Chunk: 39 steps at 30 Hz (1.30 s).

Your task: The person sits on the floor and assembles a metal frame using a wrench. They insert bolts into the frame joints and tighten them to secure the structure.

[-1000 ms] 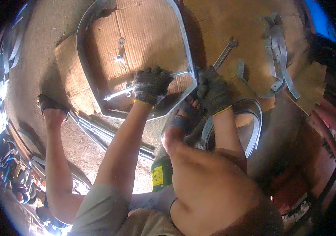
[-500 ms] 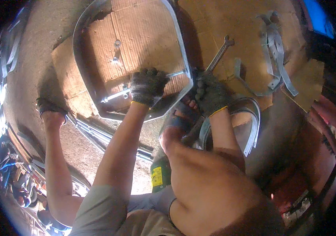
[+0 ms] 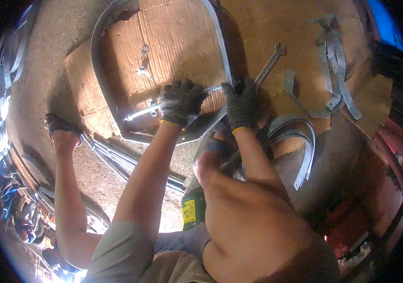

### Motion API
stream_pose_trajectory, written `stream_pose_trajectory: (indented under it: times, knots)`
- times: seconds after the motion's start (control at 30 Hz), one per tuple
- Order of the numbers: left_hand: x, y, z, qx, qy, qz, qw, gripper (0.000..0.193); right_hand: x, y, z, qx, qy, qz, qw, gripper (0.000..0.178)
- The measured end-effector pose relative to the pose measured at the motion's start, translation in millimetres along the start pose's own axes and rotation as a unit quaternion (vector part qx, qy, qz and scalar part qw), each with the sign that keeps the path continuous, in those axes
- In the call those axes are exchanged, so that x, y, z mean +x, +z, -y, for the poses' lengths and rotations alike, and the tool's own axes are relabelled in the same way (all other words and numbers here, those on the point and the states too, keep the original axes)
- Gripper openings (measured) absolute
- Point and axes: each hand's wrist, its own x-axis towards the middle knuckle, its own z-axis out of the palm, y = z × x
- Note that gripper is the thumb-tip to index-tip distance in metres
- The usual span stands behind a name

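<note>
My left hand (image 3: 181, 103), in a dark knit glove, is closed round a thin metal rod (image 3: 140, 113) that crosses inside a rounded metal frame (image 3: 101, 89). Nuts (image 3: 154, 108) sit on the rod left of that hand. My right hand (image 3: 240, 106), also gloved, is at the frame's right side by the rod's end. Its thumb is against the frame and its fingers point away from me, apart from the thumb; nothing shows between them. An open-ended wrench (image 3: 271, 65) lies just beyond the right hand, its near end partly hidden.
Cardboard (image 3: 281, 28) lies under the frame. Bent flat metal strips (image 3: 336, 75) rest at the far right, curved strips (image 3: 307, 151) beside my right forearm. A washer (image 3: 145, 49) and a bolt (image 3: 142, 70) lie inside the frame. Straight rods (image 3: 116, 158) and a green container (image 3: 193, 210) are near my legs.
My right hand has moved left and away from me, from beside the wrench to the frame's edge at the rod's end. The left hand keeps its hold on the rod.
</note>
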Motion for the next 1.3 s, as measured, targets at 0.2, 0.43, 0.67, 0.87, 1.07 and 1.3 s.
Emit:
stream_pose_trajectory:
  times: [0.2, 0.43, 0.67, 0.87, 1.07, 1.3]
  knots:
    - [0.9, 3.5, 4.7, 0.0, 0.012, -0.037, 0.999, 0.024, -5.7, 0.9, -16.9, 0.008, -0.037, 0.048, 0.998, 0.07]
    - [2.5, -0.5, 1.5, 0.0, 0.007, -0.005, 1.0, 0.025, -3.4, 5.0, -20.0, -0.067, -0.059, -0.018, 0.996, 0.058]
    - [-7.3, 8.5, 11.7, -0.111, -0.018, -0.175, 0.978, 0.034, -36.1, -14.8, 45.5, 0.013, -0.094, -0.049, 0.994, 0.047]
    - [-25.3, -24.2, 13.7, -0.846, -0.183, -0.116, 0.487, 0.057, -51.8, -18.4, 85.5, 0.041, -0.159, 0.152, 0.975, 0.05]
    - [-79.4, -103.6, -4.2, -0.986, 0.017, -0.008, 0.169, 0.074, -65.6, -42.0, 128.9, 0.02, -0.367, 0.137, 0.92, 0.039]
    - [-87.7, -176.4, -48.9, -0.977, 0.06, 0.035, 0.202, 0.085, -62.5, -126.6, 194.7, -0.002, -0.388, 0.182, 0.903, 0.029]
